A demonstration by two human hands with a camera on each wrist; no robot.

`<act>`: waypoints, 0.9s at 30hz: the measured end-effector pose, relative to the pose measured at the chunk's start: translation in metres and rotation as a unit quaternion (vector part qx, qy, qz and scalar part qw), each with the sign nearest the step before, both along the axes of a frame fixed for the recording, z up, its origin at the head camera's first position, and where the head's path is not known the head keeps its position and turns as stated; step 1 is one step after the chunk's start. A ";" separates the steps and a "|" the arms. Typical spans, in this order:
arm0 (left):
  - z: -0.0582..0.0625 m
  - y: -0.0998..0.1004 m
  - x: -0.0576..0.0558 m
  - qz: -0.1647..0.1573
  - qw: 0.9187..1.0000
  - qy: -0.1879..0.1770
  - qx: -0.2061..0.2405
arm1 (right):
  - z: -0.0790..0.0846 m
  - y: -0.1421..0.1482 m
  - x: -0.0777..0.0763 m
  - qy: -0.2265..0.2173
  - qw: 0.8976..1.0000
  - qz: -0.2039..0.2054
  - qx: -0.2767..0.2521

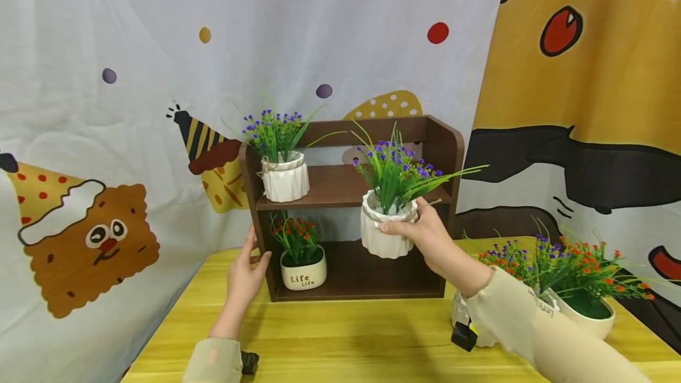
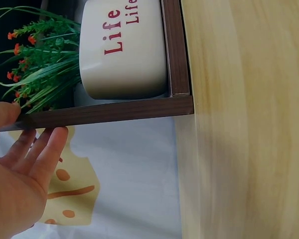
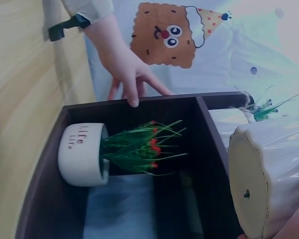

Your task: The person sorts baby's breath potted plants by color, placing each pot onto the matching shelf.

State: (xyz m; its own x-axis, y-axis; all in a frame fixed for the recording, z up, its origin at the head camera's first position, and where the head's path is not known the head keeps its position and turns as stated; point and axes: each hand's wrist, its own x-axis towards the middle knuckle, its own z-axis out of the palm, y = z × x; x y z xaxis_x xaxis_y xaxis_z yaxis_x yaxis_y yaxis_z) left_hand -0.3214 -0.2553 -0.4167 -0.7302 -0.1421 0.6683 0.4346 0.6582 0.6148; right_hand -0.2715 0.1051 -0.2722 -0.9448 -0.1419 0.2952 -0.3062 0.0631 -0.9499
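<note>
My right hand [image 1: 425,235] grips a white ribbed flowerpot [image 1: 385,235] with purple flowers and long green leaves, held in front of the right half of a dark brown two-tier shelf [image 1: 367,289]. The underside of this flowerpot [image 3: 249,184] faces the right wrist view, with a small hole in it. At the shelf's left side panel, my left hand [image 1: 247,273] holds the edge, thumb at the front and fingers along the outside. A matching white flowerpot [image 1: 286,181] with purple flowers stands on the upper tier at left. Below it sits a cream "Life" pot [image 1: 304,270] with red flowers.
On the table [image 1: 330,341], right of the shelf, several more potted flowers stand together, among them a white pot [image 1: 593,321] with orange-red blooms, partly behind my right sleeve. A printed cloth [image 1: 330,28] hangs behind the table.
</note>
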 end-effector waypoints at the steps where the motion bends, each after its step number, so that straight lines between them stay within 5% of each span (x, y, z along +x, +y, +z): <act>1: 0.000 0.000 0.000 0.000 1.000 0.001 -0.001 | 0.003 -0.001 -0.001 0.001 1.000 -0.001 0.000; 15: 0.003 0.000 -0.001 0.000 1.000 0.006 0.000 | 0.046 -0.019 -0.023 0.038 0.999 0.017 -0.012; 27: 0.002 0.000 -0.001 -0.007 1.000 -0.005 0.000 | 0.055 -0.031 -0.035 0.041 0.998 0.021 -0.039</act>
State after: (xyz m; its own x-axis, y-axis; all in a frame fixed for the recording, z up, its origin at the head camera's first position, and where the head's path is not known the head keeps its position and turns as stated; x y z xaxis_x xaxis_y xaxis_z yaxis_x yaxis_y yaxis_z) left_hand -0.3219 -0.2555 -0.4148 -0.7381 -0.1319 0.6617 0.4377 0.6527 0.6183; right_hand -0.3061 0.0742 -0.2177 -0.9110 -0.1538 0.3826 -0.3836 -0.0243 -0.9232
